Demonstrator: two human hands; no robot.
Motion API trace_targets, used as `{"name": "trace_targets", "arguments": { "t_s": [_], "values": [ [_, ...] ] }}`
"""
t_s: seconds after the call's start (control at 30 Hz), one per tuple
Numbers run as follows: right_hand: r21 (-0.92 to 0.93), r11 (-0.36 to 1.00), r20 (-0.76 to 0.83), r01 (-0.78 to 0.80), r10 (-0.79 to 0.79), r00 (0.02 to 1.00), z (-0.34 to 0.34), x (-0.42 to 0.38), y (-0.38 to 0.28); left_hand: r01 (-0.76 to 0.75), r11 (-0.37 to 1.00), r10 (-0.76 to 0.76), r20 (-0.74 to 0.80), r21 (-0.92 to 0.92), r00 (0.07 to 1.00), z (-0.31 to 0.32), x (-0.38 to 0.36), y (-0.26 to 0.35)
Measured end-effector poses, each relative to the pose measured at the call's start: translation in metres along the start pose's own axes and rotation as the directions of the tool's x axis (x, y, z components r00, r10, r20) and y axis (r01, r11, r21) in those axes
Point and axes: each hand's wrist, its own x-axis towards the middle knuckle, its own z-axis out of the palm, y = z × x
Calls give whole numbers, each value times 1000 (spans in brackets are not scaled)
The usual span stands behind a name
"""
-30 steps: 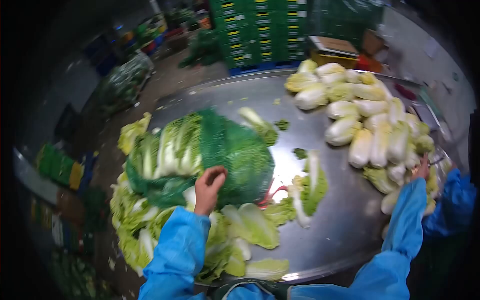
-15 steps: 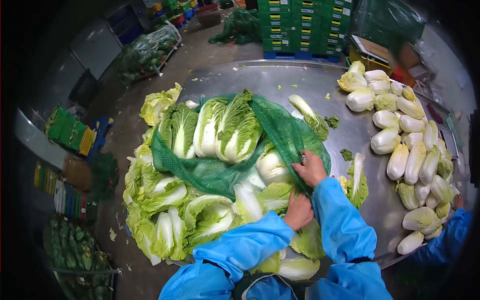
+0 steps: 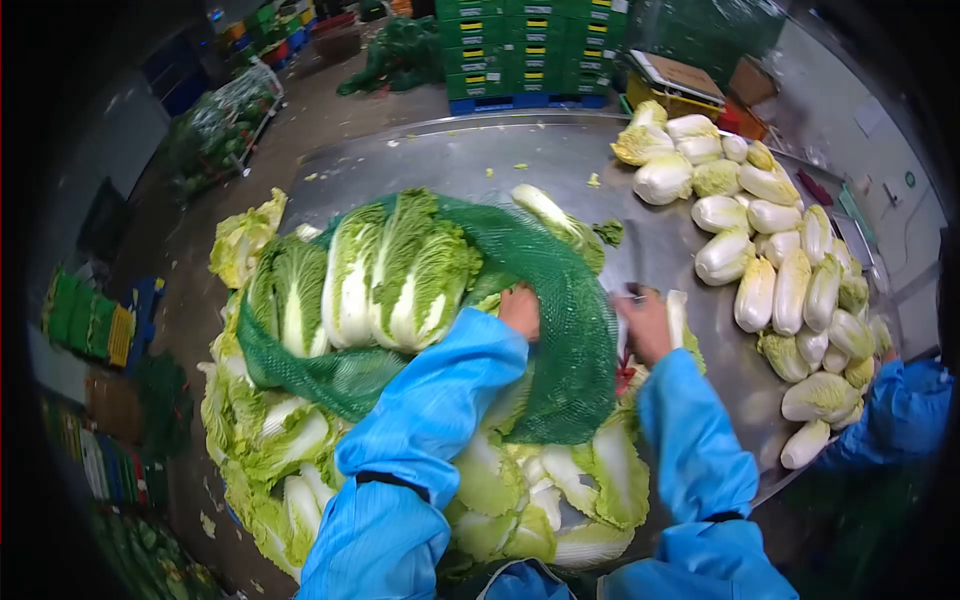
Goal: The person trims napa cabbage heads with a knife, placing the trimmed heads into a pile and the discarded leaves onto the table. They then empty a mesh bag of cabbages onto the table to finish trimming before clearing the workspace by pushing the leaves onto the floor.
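Observation:
A green mesh bag [image 3: 560, 345] lies spread on the metal table, with several napa cabbages [image 3: 345, 290] on and inside it. At the bag's right part, my left hand [image 3: 520, 312] reaches over a cabbage beside the mesh; its fingertips are not clear. Just right of the bag, my right hand [image 3: 647, 325] has curled fingers. Something small and shiny shows at them, too blurred to name. Below that hand is a bit of red material [image 3: 625, 372]. A lone cabbage piece [image 3: 555, 222] rests behind the bag.
Trimmed cabbages [image 3: 790, 285] are heaped along the right side of the metal table [image 3: 420, 155]. Loose outer leaves [image 3: 270, 440] cover its front left. Another person's blue sleeve [image 3: 895, 410] is at the right edge. Green crates [image 3: 520, 55] stand stacked behind.
My left hand has moved up and over to the cabbage by the mesh. My right hand has come off the mesh to its right side. The bag's right part now spreads lower, and the view has shifted right.

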Motion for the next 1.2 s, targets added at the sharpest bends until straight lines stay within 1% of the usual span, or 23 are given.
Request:
{"name": "trace_targets", "arguments": {
  "t_s": [0.07,0.1,0.17,0.2,0.27,0.37,0.43,0.5,0.57,0.73,0.77,0.8,0.83,0.87,0.9,0.93,0.97,1.03,1.07,1.1,1.13,1.17,1.2],
  "values": [
    [-225,966,68,125,-113,991,24,-35,-22,-30,991,37,-48,129,998,23,23,14],
    [-376,852,-31,364,-405,914,41,-32,10,-49,990,54,-37,129,998,9,27,27],
    [-61,998,24,17,-15,1000,34,-22,35,96,994,-81,249,-50,965,-45,25,47],
    [-40,999,-11,10,-11,1000,26,-19,44,90,995,-75,265,-43,961,-47,22,33],
    [-48,997,-118,67,-73,990,8,-10,61,93,954,-63,115,-286,991,-55,17,7],
    [-383,919,-267,-91,-16,963,-1,35,120,45,986,-13,190,-161,982,-47,-1,13],
    [-410,906,-264,-100,-13,964,10,52,129,-145,986,151,72,-80,986,-62,-34,34],
    [-422,899,-254,-119,9,967,20,60,131,-217,970,210,-78,-105,975,-89,-76,57],
    [-458,876,-240,-152,43,970,26,67,127,-203,979,196,-142,-35,970,-104,-135,65],
    [-364,931,-145,22,-80,986,17,42,103,13,998,-28,-240,-64,970,-81,-281,62],
    [-351,910,-246,219,-316,916,15,27,80,48,997,-58,-208,-53,976,-77,-297,56],
    [-356,843,-344,403,-520,782,11,9,53,82,996,-88,-174,-43,981,-72,-307,52],
    [-132,939,-221,317,-340,914,9,-15,15,94,995,-101,-183,-46,978,-66,-312,50],
    [73,984,-42,164,-161,986,11,-42,-27,108,989,-127,-220,-98,967,-59,-316,49],
    [92,985,194,149,-164,967,14,-62,-57,127,980,-162,-254,-151,953,-55,-323,50],
    [45,969,382,241,-240,893,22,-76,-73,116,980,-156,-263,-162,952,-55,-325,48],
    [96,839,361,535,-530,767,44,-81,-67,136,978,-177,-276,-161,945,-60,-328,47],
    [-4,878,623,479,-372,688,59,-103,-67,192,976,-214,-270,-105,939,-74,-336,43],
    [5,872,634,489,-381,673,62,-110,-70,225,967,-253,-337,-120,907,-83,-340,45],
    [-13,934,716,357,-241,656,65,-116,-71,237,965,-263,-346,-117,901,-89,-348,45],
    [-50,975,785,218,-96,612,68,-123,-72,348,889,-446,-393,-297,804,-95,-356,44],
    [-49,973,793,224,-98,601,71,-135,-73,423,772,-617,-399,-475,679,-101,-365,43],
    [-26,942,777,335,-191,599,75,-152,-73,400,548,-672,-101,-735,734,-110,-374,43]
  ]
}}
